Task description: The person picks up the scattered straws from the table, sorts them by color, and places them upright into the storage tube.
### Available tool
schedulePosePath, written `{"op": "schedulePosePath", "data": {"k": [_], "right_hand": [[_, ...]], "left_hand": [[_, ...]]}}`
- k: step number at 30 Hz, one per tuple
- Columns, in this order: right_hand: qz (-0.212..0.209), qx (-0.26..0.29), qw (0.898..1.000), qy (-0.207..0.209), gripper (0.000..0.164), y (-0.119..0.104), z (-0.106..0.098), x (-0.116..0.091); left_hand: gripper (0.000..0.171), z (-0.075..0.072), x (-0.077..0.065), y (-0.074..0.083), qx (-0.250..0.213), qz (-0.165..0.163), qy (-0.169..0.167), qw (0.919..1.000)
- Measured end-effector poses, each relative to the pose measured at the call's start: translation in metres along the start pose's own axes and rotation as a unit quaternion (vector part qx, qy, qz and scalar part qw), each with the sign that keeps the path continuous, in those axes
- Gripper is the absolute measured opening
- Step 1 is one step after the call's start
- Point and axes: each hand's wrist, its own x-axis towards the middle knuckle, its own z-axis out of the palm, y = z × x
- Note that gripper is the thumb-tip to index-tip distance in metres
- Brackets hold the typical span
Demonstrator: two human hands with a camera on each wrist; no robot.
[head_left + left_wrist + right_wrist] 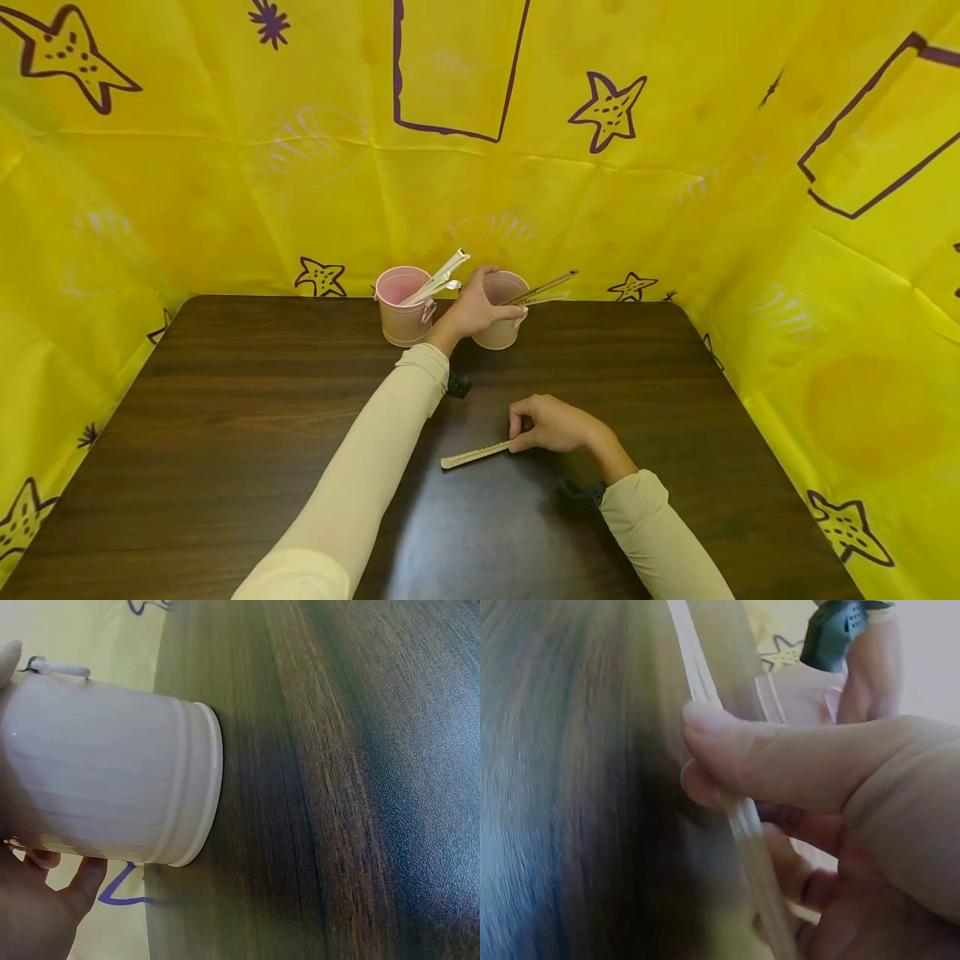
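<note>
My left hand (476, 310) grips the pale pink bucket (495, 336) on the right, at the table's far edge. Fingers reach round both sides of this bucket (97, 765) in the left wrist view. A couple of slim wrapped sticks (551, 284) lean out of it to the right. Nearer the front, my right hand (558, 423) pinches one end of a slim paper-wrapped stick (474, 455) just above the table. In the right wrist view the wrapped stick (694, 660) passes between thumb and fingers.
To the left stands a second pink bucket (406, 325) with several white-wrapped sticks (442, 279) in it. Both buckets stand on the dark wooden table (300, 392). Yellow cloth (480, 192) with starfish drawings hangs behind and beside the table. Dark wrist devices (581, 495) sit on both wrists.
</note>
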Motion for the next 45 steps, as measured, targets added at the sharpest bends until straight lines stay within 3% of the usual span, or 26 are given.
{"op": "schedulePosePath", "data": {"k": [5,11,14,17,21,25,28,33,35,37,40,43,45], "right_hand": [[0.001,-0.002,0.999,0.034,0.015,-0.002,-0.012,-0.013],[-0.036,0.029,0.994,0.095,0.011,-0.031,-0.037,-0.034],[-0.058,0.038,0.988,0.141,0.019,-0.048,-0.050,-0.044],[-0.073,0.057,0.974,0.206,0.025,-0.061,-0.059,-0.050],[-0.072,0.096,0.944,0.307,0.021,-0.070,-0.064,-0.051],[-0.070,0.152,0.900,0.403,0.015,-0.072,-0.064,-0.047],[-0.087,0.207,0.857,0.464,0.016,-0.073,-0.064,-0.042],[-0.131,0.280,0.770,0.557,0.021,-0.073,-0.067,-0.033],[-0.143,0.294,0.746,0.580,0.021,-0.071,-0.070,-0.029],[-0.149,0.305,0.731,0.592,0.020,-0.069,-0.073,-0.024],[-0.132,0.307,0.724,0.604,0.019,-0.064,-0.074,-0.014],[-0.104,0.304,0.726,0.608,0.022,-0.057,-0.074,-0.001],[-0.085,0.297,0.735,0.604,0.026,-0.051,-0.074,0.008]], "left_hand": [[0.103,0.000,0.000,-0.002,0.003,0.004,0.003,1.0000],[0.104,0.000,0.000,-0.002,0.003,0.002,0.002,1.0000],[0.104,0.000,-0.001,-0.002,0.002,0.000,0.001,1.0000],[0.103,0.000,-0.002,-0.001,-0.003,0.000,0.002,1.0000],[0.101,0.001,-0.002,-0.002,-0.007,0.001,0.005,1.0000],[0.101,0.001,-0.001,-0.002,-0.002,0.000,0.004,1.0000],[0.102,0.000,-0.001,-0.001,0.003,0.000,0.005,1.0000],[0.101,0.000,0.000,-0.001,0.005,0.006,0.004,1.0000],[0.101,0.000,0.000,-0.001,0.004,0.008,0.005,0.9999],[0.100,0.001,0.000,-0.002,0.001,0.010,0.006,0.9999],[0.101,0.001,0.000,-0.001,0.000,0.008,0.004,1.0000],[0.101,0.002,0.000,-0.001,0.002,0.005,0.003,1.0000],[0.101,0.002,0.000,-0.001,0.002,0.003,0.005,1.0000]]}}
